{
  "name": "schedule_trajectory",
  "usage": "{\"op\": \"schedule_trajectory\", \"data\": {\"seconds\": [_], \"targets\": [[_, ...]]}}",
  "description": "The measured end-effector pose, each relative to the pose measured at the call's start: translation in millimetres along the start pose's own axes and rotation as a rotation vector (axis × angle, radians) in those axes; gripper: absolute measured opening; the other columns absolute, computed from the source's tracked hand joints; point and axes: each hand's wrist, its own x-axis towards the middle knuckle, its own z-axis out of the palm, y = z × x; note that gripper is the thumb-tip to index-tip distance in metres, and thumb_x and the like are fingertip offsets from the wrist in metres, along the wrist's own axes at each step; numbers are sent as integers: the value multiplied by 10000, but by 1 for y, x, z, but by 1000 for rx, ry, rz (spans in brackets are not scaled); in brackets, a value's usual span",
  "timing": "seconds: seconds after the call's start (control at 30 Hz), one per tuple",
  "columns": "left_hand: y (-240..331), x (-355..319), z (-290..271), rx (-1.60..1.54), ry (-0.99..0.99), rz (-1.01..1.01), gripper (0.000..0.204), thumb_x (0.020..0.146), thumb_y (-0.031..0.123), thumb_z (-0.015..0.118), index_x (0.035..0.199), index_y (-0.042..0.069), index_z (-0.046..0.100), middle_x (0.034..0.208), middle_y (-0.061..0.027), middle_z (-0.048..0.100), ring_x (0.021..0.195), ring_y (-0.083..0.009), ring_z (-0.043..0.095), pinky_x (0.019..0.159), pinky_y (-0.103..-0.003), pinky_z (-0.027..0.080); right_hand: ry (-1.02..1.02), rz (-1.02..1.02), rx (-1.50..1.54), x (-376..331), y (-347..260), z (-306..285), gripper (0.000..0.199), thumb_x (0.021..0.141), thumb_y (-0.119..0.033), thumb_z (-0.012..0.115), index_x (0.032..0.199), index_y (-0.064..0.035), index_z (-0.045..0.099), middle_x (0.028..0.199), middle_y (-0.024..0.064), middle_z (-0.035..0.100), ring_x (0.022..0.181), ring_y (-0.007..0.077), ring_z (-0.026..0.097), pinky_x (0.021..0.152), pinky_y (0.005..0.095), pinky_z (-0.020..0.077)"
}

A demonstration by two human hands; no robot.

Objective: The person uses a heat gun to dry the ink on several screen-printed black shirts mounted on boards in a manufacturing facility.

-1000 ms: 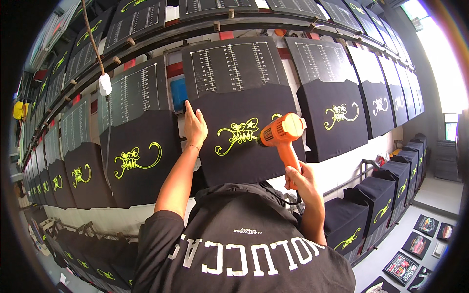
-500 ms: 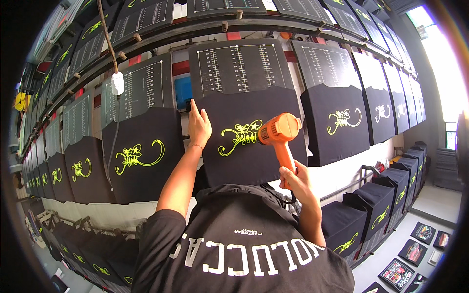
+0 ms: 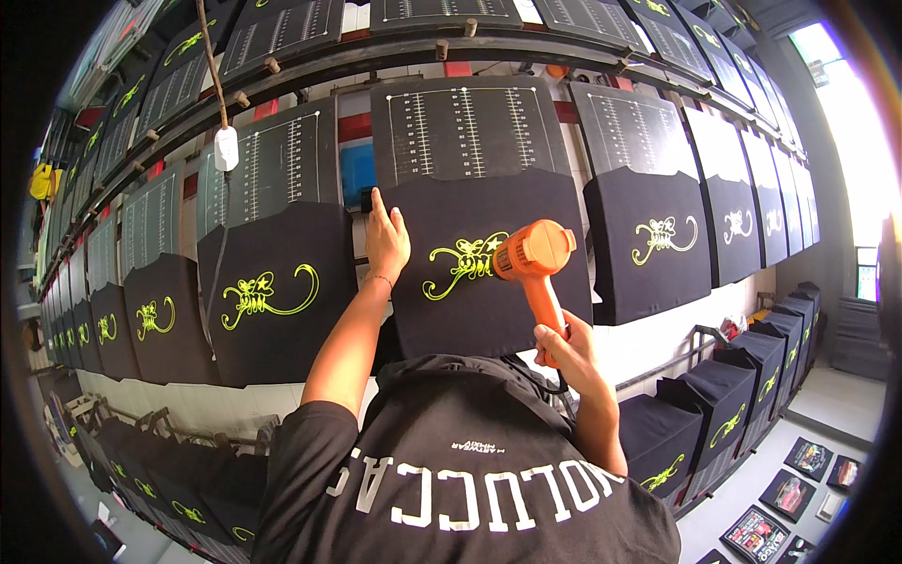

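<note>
My right hand (image 3: 569, 352) is wrapped round the handle of an orange heat gun (image 3: 540, 256). Its nozzle points left, at the right part of a neon-yellow line print (image 3: 460, 271) on a black T-shirt (image 3: 470, 324), and hides some of that print. The shirt is stretched over a dark printing board (image 3: 442, 132) with white ruler marks. Beside the shirt's left edge my left hand (image 3: 388, 242) is raised with its fingers stretched out, holding nothing; whether it touches the cloth I cannot tell.
Boards with printed black shirts stand on both sides, such as a left one (image 3: 272, 301) and a right one (image 3: 653, 244). A white socket on a cable (image 3: 226, 150) hangs at the left. Behind the boards runs a dark rail (image 3: 376, 58). Printed pieces (image 3: 789, 493) lie at the lower right.
The view has shifted slightly, so the boards appear a little to the right. The heat gun has moved slightly left relative to the print. Both hands keep their poses.
</note>
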Motion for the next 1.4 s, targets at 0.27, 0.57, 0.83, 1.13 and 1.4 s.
{"op": "schedule_trajectory", "data": {"seconds": [0.27,0.57,0.83,1.13,1.4], "targets": [[-3,0,3,14,47,64,589,1042,262,417,1553,67,198,1265,-227,573,1075,-403,608,897,-477,506,76,-46,-20,9,-5,9,345,939,-254,695,1130,11,585,763,7,569,603,66,572,572,223,505],[-4,1,-9,-72,-144,28,651,1047,263,407,1563,21,93,1361,-316,496,1117,-444,582,946,-480,485,107,-39,-53,25,-19,11,310,947,-278,686,1036,5,598,745,9,577,594,77,591,567,224,511],[-11,-45,-43,-116,-339,-2,696,1063,351,342,1542,-56,44,1513,-326,333,1340,-444,433,1086,-455,406,126,-42,47,27,-28,18,276,946,-262,679,986,-1,600,730,0,561,591,75,580,562,225,513],[-40,-99,-52,-399,-558,-163,685,1065,487,254,1457,-67,345,1464,-283,432,1383,-406,399,1136,-422,326,175,-86,-31,32,-25,32,293,952,-291,668,974,-10,587,739,20,570,577,92,571,548,234,496],[-39,-98,-52,-631,-520,-111,680,1067,488,255,1429,-73,389,1441,-281,459,1380,-402,402,1137,-407,322,228,-122,29,31,-27,37,282,965,-306,650,949,-33,582,743,18,571,595,87,564,552,246,492]]}}
